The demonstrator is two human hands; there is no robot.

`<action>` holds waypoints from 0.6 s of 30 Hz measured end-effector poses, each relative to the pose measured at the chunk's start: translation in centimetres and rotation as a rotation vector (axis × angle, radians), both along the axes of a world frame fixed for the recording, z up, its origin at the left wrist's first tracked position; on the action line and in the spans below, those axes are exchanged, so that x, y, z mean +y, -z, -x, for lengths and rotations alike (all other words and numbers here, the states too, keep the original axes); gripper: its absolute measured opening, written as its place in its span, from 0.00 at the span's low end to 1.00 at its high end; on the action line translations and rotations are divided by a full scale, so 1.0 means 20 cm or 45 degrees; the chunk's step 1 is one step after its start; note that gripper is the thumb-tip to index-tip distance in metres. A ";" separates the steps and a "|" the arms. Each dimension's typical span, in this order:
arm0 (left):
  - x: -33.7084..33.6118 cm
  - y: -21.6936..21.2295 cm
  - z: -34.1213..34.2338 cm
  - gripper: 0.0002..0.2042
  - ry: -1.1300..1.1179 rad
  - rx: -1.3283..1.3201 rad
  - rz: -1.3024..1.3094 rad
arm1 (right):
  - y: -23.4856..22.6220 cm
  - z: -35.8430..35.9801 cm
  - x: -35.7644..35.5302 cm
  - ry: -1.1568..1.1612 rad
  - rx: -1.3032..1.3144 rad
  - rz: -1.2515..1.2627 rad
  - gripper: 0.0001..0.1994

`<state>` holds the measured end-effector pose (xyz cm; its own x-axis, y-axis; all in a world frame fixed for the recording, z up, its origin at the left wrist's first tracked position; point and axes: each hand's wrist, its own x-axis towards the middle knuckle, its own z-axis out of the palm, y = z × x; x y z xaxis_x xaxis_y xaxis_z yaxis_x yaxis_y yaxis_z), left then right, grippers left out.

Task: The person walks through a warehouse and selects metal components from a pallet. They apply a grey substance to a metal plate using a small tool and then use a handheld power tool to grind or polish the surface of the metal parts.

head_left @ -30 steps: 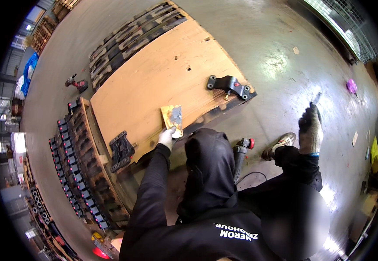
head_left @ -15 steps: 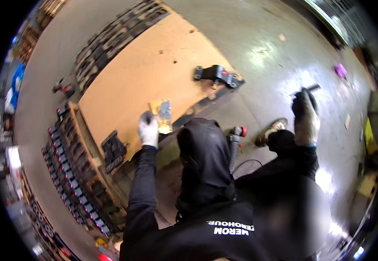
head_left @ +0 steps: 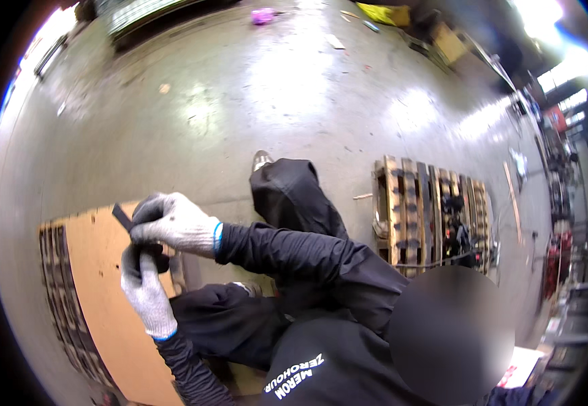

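Observation:
Both my hands wear light knitted gloves with dark-coated fingers and are close together above the tan board (head_left: 98, 291). My right hand (head_left: 175, 222) is closed on a short, dark, flat strip (head_left: 122, 217), whose free end sticks out past the fingertips, up and to the left. What kind of piece it is I cannot make out. Just below, my left hand (head_left: 148, 292) is raised with its fingers curled against the right hand's fingers. Whatever lies in its grip, if anything, is hidden by the dark fingertips.
Dark slatted pallet-like pieces (head_left: 64, 298) line the board's left side. To the right a wooden pallet (head_left: 409, 216) carries dark gear (head_left: 460, 237). Farther off on the concrete floor (head_left: 226, 135) lie a purple item (head_left: 263, 16) and a yellow one (head_left: 382, 13).
My view has swung to the right. My left hand has left the yellowish piece on the board and come up to my right hand, which still holds the dark strip.

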<state>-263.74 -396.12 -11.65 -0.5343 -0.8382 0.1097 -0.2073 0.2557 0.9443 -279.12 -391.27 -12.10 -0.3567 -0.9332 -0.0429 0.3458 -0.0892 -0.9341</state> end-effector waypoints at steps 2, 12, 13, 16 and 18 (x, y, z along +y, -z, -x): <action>0.03 0.06 -0.02 0.11 0.046 -0.006 -0.036 | 0.04 -0.02 0.08 0.028 0.042 -0.014 0.13; 0.02 0.04 -0.06 0.09 -0.270 0.232 -0.168 | 0.02 0.25 0.28 0.326 0.361 0.057 0.24; 0.03 0.03 -0.11 0.09 -0.350 0.219 -0.166 | 0.00 0.34 0.43 0.464 1.110 -0.004 0.21; 0.03 -0.08 -0.20 0.09 -0.419 0.256 -0.083 | 0.04 0.58 0.67 0.834 0.759 0.002 0.17; 0.00 -0.11 -0.31 0.07 -0.453 0.364 -0.161 | 0.25 0.76 0.81 1.021 0.281 0.020 0.17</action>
<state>-257.51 -396.22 -9.54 -0.1750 -0.9799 0.0955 0.0114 0.0950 0.9954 -294.26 -375.14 -17.10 -0.9125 -0.3920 0.1166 -0.0190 -0.2443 -0.9695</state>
